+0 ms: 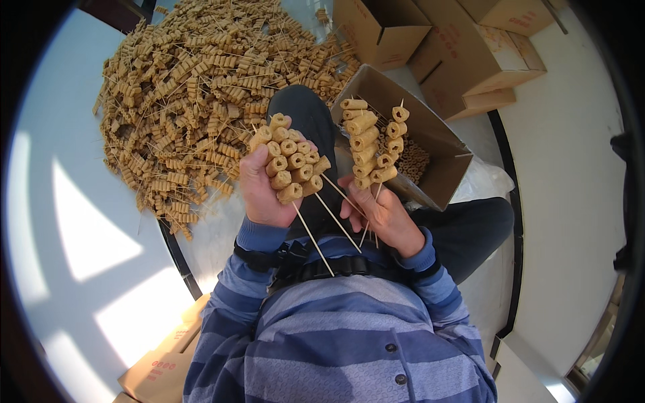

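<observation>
My left hand (pixel 261 191) is closed around a bunch of skewers of hollow golden-brown rolls (pixel 294 161), which look like bean-curd rolls. Their thin bare stick ends point down toward my lap. To its right, my right hand (pixel 388 223) grips the bare sticks of a few more skewers (pixel 364 139), with the rolls standing upward and fanned apart. One stick from the left bunch reaches close to the right fingers; whether they touch it I cannot tell. Just beyond the right hand stands an open cardboard box (pixel 433 148) with more skewers packed inside.
A large loose heap of similar skewers (pixel 201 94) spreads over the floor at the far left. More cardboard boxes (pixel 463 54) crowd the far right, and another carton (pixel 161 366) sits at the near left. Clear plastic sheeting (pixel 485 181) lies beside my bent leg (pixel 470 232).
</observation>
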The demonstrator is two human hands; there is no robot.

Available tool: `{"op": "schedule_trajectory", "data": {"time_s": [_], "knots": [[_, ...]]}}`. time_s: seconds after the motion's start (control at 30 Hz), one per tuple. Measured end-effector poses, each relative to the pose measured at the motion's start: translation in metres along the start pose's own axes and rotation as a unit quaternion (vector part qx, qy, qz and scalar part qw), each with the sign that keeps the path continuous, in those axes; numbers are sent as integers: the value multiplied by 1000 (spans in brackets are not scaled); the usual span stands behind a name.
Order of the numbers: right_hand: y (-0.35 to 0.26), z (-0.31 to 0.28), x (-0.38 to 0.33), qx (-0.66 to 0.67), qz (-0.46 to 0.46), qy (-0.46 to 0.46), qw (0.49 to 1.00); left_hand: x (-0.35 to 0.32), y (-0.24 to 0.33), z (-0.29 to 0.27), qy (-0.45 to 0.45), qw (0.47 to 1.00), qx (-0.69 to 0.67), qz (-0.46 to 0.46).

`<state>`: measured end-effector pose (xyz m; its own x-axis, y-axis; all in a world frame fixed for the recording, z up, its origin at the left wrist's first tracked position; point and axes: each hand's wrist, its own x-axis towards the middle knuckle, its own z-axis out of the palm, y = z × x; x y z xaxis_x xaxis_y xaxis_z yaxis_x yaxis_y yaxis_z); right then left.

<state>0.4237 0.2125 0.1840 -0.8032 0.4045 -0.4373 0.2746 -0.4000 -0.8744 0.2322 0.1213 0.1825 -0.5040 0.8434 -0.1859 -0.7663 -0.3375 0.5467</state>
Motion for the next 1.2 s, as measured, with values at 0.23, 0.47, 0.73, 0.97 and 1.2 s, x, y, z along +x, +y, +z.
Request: {"op": "schedule_trajectory", "data": {"time_s": [0.23, 0.47, 0.73, 0.97, 1.2], "knots": [[1, -26, 7, -71, -2, 134, 989, 18, 8, 8, -27, 999, -26, 18], [5, -22, 11, -94, -114, 131, 980, 11, -11, 14, 18, 999, -10, -37], [-5, -15, -2, 3, -18, 90, 996, 14, -10, 14, -37, 997, -42, -45], [-12, -6, -1, 16, -30, 130, 991, 5, -7, 24, -16, 1000, -2, -17], [-9, 1, 0, 6, -48, 139, 989, 2, -14, 23, 0, 999, -8, -33]]}}
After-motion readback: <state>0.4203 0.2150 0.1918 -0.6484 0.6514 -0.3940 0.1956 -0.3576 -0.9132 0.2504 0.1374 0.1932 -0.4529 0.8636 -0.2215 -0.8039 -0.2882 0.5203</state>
